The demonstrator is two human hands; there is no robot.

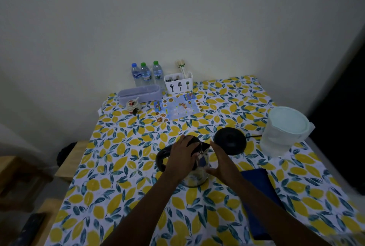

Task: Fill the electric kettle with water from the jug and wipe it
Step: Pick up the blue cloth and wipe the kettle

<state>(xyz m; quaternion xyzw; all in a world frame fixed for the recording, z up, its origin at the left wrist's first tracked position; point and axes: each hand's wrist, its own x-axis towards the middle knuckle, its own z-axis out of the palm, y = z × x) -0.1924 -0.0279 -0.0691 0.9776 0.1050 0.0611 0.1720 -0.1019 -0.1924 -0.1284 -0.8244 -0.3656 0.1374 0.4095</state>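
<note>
A steel electric kettle with a black handle and black lid stands on the lemon-print tablecloth, off its round black base. My left hand lies flat on top of the kettle's lid. Against the kettle's right side rests my right hand, fingers spread. A clear plastic jug with a pale lid holds water at the right edge of the table. A folded blue cloth lies under my right forearm.
At the back by the wall stand three water bottles, a white cutlery caddy, a lilac box, a small ceramic pot and a printed leaflet. Wooden furniture sits left of the table.
</note>
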